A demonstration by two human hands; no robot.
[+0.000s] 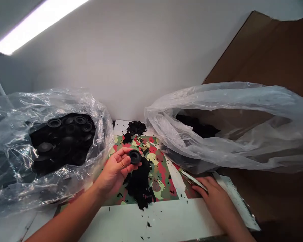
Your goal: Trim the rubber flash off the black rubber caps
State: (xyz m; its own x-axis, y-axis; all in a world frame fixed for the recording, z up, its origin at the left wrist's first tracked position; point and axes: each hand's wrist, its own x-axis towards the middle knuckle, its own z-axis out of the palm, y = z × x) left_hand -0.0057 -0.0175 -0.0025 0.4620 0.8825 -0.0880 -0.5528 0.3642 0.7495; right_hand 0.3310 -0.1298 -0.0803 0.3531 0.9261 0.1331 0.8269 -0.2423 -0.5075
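My left hand pinches a round black rubber ring with a raised rim and a hollow centre, holding it up over the camouflage-patterned mat. Under it lies a heap of black rubber scraps. Low at the right, my right hand is closed around a slim pale tool that looks like tweezers. Its far end points up and left, away from the ring; the exact kind is hard to make out. To the left, a clear plastic bag holds many similar black rings.
On the right, a large translucent bag gapes open with black material inside. Behind it rises a brown cardboard flap. More scraps lie by the wall. A lit tube lamp hangs at upper left. White board edges the front.
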